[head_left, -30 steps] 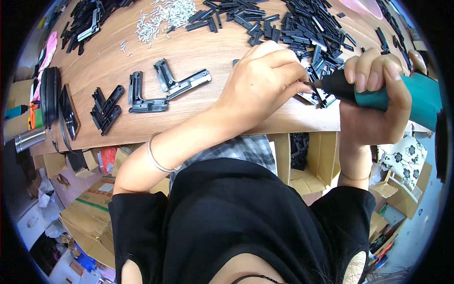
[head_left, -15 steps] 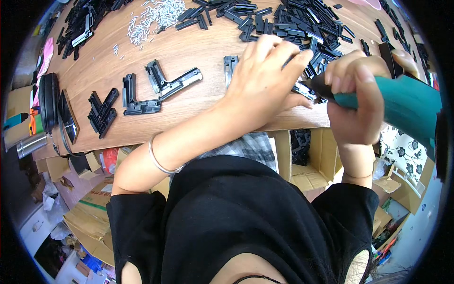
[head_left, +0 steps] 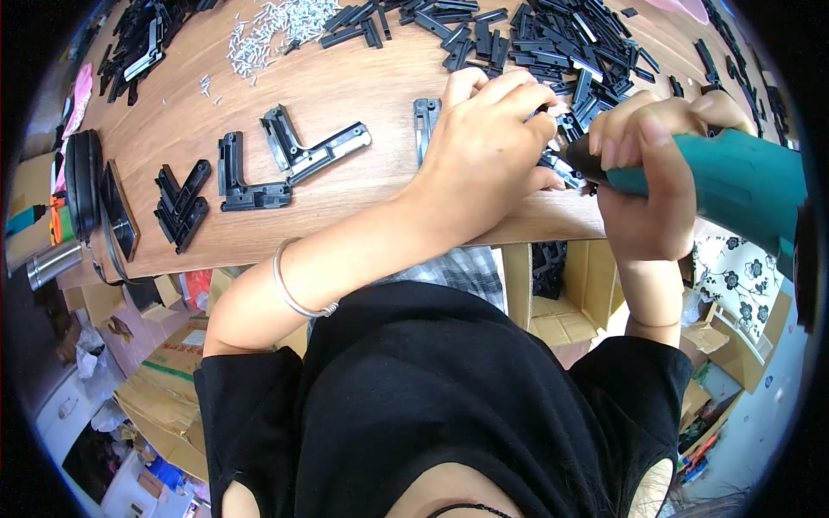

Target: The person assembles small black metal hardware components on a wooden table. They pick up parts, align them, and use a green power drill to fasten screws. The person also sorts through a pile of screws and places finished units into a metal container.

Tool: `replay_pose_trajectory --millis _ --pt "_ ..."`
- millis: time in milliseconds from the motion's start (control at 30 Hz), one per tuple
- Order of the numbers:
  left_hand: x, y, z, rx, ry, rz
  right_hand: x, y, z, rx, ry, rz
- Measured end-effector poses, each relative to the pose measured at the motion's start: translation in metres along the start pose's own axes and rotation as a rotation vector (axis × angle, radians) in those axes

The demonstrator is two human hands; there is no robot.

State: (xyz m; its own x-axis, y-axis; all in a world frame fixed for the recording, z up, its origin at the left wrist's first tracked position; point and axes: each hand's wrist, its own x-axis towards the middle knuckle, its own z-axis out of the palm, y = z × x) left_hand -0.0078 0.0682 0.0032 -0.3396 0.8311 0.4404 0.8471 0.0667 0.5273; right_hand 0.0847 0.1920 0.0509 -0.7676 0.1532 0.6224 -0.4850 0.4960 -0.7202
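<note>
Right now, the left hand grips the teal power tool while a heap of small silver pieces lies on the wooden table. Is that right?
Not quite: the right hand grips the teal power tool, as the head view shows. The heap of small silver pieces does lie on the wooden table.

No words, brands or numbers can be read. A small pale label (head_left: 197,337) is borne by a brown cardboard box (head_left: 160,404), set lower than the left hand (head_left: 488,151) and well out to its left, past the elbow; reddish print is seen near the label, but both are too small and blurred to be made out. On the teal power tool (head_left: 743,177), gripped by the right hand (head_left: 648,168), no lettering can be discerned.
</note>
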Motion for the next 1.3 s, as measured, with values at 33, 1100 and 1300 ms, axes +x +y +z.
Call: replay_pose_trajectory --millis 33,1100,1300 --pt "0.000 0.000 0.001 0.007 0.046 0.012 0.003 -0.002 0.002 0.059 0.027 0.048" --pt "0.001 -0.168 -0.106 0.720 0.190 -0.344 0.004 -0.013 -0.035 0.164 0.402 0.235" --pt "0.010 -0.108 -0.079 -0.127 0.176 -0.388 0.001 0.004 -0.050 0.287 0.213 0.049"
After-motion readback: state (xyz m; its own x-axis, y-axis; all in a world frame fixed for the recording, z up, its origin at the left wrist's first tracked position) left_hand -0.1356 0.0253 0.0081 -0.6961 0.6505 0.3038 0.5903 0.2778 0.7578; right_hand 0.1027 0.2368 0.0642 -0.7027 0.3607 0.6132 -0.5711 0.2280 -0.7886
